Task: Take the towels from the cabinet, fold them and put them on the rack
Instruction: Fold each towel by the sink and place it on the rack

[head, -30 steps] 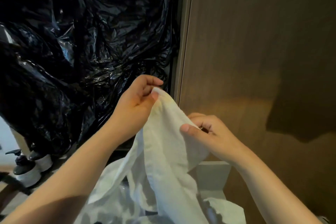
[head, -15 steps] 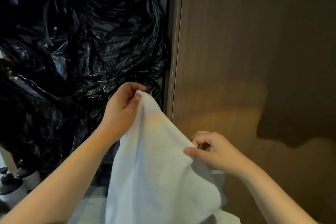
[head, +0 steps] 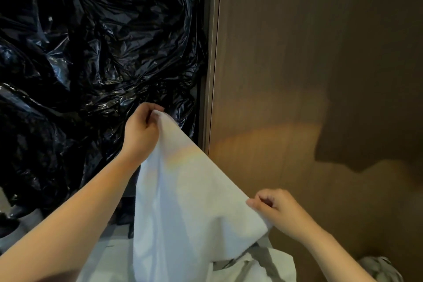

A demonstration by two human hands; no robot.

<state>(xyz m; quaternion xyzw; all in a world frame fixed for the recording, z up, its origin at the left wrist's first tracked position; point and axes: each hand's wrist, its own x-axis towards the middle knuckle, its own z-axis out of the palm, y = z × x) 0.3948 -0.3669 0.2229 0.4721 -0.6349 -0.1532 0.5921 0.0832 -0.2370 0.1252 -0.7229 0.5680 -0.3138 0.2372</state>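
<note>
A white towel (head: 187,201) hangs spread between my two hands in the lower middle of the head view. My left hand (head: 142,133) pinches its top corner, raised in front of the black plastic. My right hand (head: 274,210) pinches the towel's edge lower down and to the right, in front of the wooden panel. The cloth slopes down from the left hand to the right hand and drapes below. More white cloth (head: 256,268) lies bunched under it at the bottom edge.
Crumpled black plastic bags (head: 91,52) fill the open cabinet space on the left. A brown wooden door panel (head: 320,75) covers the right side, with a metal frame edge (head: 211,64) between them. A dark pump bottle (head: 9,222) stands at the lower left.
My hands have drawn apart along the towel's edge: the right hand slid down and to the right, the left stayed high. The towel has opened out wider between them.
</note>
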